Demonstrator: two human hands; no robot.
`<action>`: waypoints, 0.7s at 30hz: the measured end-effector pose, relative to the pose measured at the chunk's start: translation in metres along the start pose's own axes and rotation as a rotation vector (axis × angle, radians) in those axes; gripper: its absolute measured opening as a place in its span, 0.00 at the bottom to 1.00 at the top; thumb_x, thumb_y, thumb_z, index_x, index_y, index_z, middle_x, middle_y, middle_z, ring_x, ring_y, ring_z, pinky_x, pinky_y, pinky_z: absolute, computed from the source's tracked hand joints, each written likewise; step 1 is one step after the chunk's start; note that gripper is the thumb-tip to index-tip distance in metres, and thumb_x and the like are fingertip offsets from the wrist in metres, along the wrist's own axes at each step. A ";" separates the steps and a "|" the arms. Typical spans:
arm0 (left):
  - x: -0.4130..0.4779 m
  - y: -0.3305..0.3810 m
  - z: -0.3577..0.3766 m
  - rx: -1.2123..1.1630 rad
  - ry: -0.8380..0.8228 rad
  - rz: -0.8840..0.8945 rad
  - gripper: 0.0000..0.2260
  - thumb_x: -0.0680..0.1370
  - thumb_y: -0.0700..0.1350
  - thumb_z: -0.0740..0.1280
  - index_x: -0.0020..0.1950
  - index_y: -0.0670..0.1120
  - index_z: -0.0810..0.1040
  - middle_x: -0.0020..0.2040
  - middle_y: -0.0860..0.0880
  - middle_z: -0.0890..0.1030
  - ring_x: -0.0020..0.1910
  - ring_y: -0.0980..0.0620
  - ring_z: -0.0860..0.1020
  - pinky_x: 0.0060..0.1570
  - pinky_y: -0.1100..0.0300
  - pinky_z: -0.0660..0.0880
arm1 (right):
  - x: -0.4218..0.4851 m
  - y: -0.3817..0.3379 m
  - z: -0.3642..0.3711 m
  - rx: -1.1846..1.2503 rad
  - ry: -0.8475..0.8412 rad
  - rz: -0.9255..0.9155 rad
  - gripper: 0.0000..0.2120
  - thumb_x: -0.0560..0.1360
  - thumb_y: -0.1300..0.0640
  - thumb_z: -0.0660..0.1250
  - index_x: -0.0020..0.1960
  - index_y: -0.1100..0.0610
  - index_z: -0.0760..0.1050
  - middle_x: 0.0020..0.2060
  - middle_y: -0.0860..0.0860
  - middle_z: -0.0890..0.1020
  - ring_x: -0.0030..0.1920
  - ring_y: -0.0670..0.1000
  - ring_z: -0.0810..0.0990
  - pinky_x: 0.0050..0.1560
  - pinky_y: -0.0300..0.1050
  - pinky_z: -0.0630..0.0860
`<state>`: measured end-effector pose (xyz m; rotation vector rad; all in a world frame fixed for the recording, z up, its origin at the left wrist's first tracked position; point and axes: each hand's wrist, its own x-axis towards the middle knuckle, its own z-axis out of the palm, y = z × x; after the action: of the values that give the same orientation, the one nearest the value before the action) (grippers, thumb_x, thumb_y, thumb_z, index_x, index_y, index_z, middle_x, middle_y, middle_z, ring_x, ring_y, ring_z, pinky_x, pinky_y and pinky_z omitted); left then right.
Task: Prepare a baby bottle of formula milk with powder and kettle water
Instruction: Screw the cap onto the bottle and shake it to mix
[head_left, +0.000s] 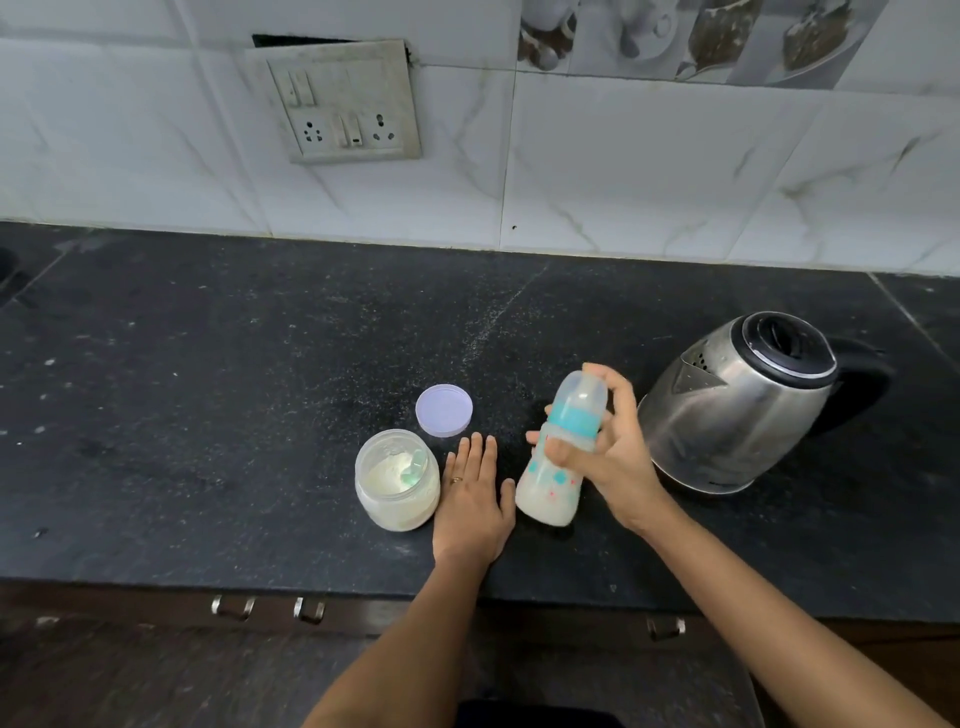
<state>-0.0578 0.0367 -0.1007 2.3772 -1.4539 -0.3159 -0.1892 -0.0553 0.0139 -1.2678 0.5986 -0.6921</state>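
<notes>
**Bottle in the right hand, left palm flat on the counter**

The black stone counter (208, 364) runs the full width of the frame. Its back edge meets the tiled wall (675, 171) and its front edge crosses the lower frame under both forearms, with drawer handles (234, 608) below it. The widest stretch of counter lies left of the jar and behind the lid, toward the wall. On the right the kettle (737, 405) stands near the right hand, so room is tighter there.

A mark low on the kettle's base is too blurred to read. The bottle carries small teal and pink printed shapes, but no writing I can make out. A socket plate (343, 104) sits on the wall at upper left.

The right hand (608, 447) reaches in from the lower right, its fingers wrapped round the bottle (558, 452) at the waist, just under the teal collar. The bottle is tilted with its clear cap toward the kettle, and it holds milky liquid. I cannot tell whether its base touches the counter.

The left hand (472, 499) lies palm down at centre frame, fingers straight and released, a ring on one. It sits between the bottle and the open powder jar (397, 480), which has a scoop (415, 467) inside. The jar's lid (444, 410) lies just behind the fingertips.
</notes>
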 end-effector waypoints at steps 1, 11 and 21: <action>0.000 -0.001 0.000 -0.005 0.003 -0.002 0.32 0.76 0.57 0.40 0.79 0.46 0.49 0.79 0.47 0.49 0.78 0.52 0.44 0.72 0.59 0.33 | 0.001 -0.001 0.000 -0.031 0.010 -0.022 0.43 0.60 0.61 0.79 0.68 0.48 0.62 0.60 0.63 0.73 0.55 0.69 0.79 0.50 0.55 0.81; -0.001 0.001 -0.002 -0.011 0.015 0.000 0.35 0.74 0.57 0.37 0.79 0.46 0.50 0.79 0.47 0.51 0.78 0.52 0.45 0.70 0.60 0.31 | 0.008 -0.001 0.003 0.049 0.190 -0.075 0.39 0.63 0.60 0.78 0.68 0.48 0.64 0.61 0.66 0.72 0.52 0.70 0.80 0.48 0.61 0.81; 0.000 0.001 -0.002 -0.001 0.007 -0.006 0.35 0.74 0.58 0.35 0.79 0.46 0.49 0.79 0.47 0.49 0.78 0.52 0.44 0.71 0.59 0.33 | 0.010 -0.007 -0.004 0.005 0.244 -0.079 0.39 0.64 0.61 0.79 0.68 0.48 0.63 0.60 0.63 0.73 0.53 0.63 0.81 0.51 0.64 0.80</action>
<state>-0.0582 0.0363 -0.0986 2.3801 -1.4440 -0.3096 -0.1865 -0.0671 0.0201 -1.2164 0.7480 -0.9216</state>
